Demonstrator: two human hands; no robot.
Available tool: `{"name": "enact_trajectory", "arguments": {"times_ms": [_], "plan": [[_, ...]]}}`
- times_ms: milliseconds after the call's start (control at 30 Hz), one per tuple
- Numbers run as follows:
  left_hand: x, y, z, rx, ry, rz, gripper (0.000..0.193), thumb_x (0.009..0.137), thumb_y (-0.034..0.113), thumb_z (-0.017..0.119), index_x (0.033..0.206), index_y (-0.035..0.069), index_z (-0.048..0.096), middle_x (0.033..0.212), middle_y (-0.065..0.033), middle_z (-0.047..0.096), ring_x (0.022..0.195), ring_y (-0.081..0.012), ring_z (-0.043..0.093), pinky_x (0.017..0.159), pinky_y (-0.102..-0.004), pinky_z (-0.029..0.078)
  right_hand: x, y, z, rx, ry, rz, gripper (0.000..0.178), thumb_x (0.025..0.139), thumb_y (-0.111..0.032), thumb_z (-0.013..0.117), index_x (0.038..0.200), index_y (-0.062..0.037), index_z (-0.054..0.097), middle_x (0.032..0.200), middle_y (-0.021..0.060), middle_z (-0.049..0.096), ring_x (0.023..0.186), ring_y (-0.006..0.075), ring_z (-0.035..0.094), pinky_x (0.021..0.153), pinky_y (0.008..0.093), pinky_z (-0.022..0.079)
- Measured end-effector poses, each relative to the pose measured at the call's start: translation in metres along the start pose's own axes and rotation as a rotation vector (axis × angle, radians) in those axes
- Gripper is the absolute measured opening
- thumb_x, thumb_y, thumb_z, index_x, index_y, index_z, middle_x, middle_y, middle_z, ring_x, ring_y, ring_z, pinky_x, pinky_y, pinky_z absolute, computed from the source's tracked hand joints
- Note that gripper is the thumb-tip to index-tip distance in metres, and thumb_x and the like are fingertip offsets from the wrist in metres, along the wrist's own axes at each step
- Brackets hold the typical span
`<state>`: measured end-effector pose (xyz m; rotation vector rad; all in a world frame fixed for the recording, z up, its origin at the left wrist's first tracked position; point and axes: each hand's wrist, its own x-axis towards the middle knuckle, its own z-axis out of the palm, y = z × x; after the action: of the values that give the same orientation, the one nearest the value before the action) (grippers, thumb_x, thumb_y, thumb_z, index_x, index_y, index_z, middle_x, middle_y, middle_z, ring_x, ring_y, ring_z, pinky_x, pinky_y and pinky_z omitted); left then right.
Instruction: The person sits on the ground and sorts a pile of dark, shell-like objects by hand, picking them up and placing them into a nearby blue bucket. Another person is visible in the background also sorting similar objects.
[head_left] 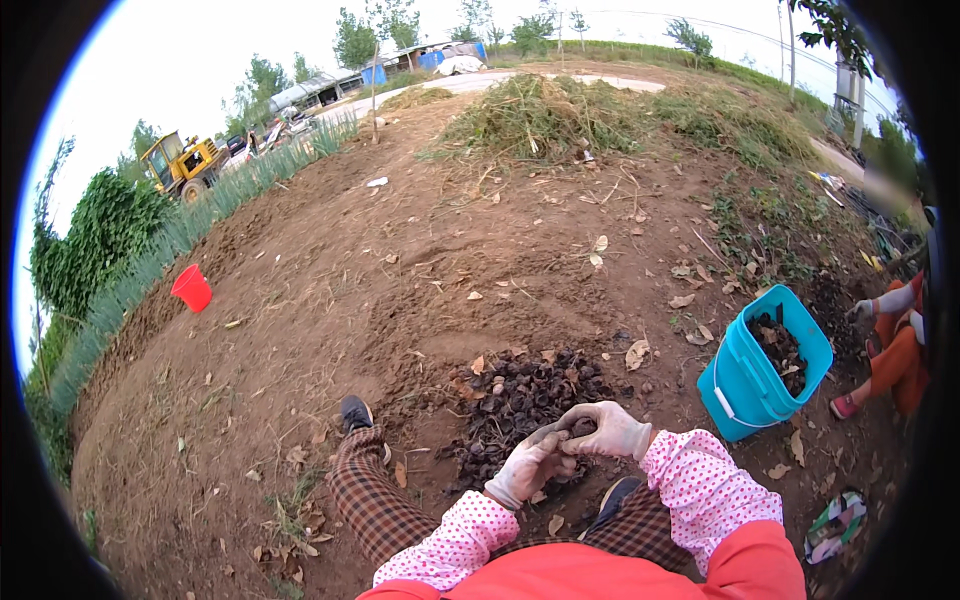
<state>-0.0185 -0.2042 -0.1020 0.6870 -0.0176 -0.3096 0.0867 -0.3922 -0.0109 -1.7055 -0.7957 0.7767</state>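
Note:
A heap of dark, shrivelled pieces like blackened nut husks (530,395) lies on the soil between my feet, with a few paler round bits among them. Over its near side my two hands meet, both in whitish, dirt-stained gloves. My left hand (528,466) is closed, its fingers curled against the other hand. Thumb and fingers bent inward, my right hand (612,432) closes from the other side. Whatever small thing sits between them is mostly covered by the fingers, so its kind cannot be made out.
To the right stands a teal bucket (745,385) partly filled with dark pieces. Beyond it, another person's gloved hand (860,312) and orange-trousered leg (890,365) show. A red bucket (192,288) stands far left; a dry plant heap (545,115) and yellow loader (185,165) lie farther off.

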Motion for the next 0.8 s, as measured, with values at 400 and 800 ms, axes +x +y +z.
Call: {"name": "enact_trajectory", "arguments": {"times_ms": [400,800], "plan": [[-0.002,0.011,-0.010,0.087,0.092,-0.017,0.057,0.104,0.038,0.060,0.145,0.001,0.044,0.116,-0.0160,0.068,0.094,-0.0249,0.071,0.084,-0.0423,0.060,-0.032,0.015,-0.095,0.789,0.558,0.058,0.021,0.093,-0.014,0.073,0.112,-0.0071,0.069,0.094,0.0071,0.075,0.061,0.0162,0.065,0.053,0.0312,0.052],[-0.015,-0.002,-0.044,0.079,0.409,-0.015,0.047,0.103,0.033,0.060,0.135,0.000,0.050,0.109,-0.0154,0.067,0.087,-0.0255,0.068,0.079,-0.0412,0.059,-0.136,0.080,-0.298,0.851,1.496,0.090,0.014,0.096,-0.031,0.071,0.100,-0.0189,0.076,0.085,-0.0043,0.072,0.065,0.0134,0.061,0.062,0.0344,0.048]]}}
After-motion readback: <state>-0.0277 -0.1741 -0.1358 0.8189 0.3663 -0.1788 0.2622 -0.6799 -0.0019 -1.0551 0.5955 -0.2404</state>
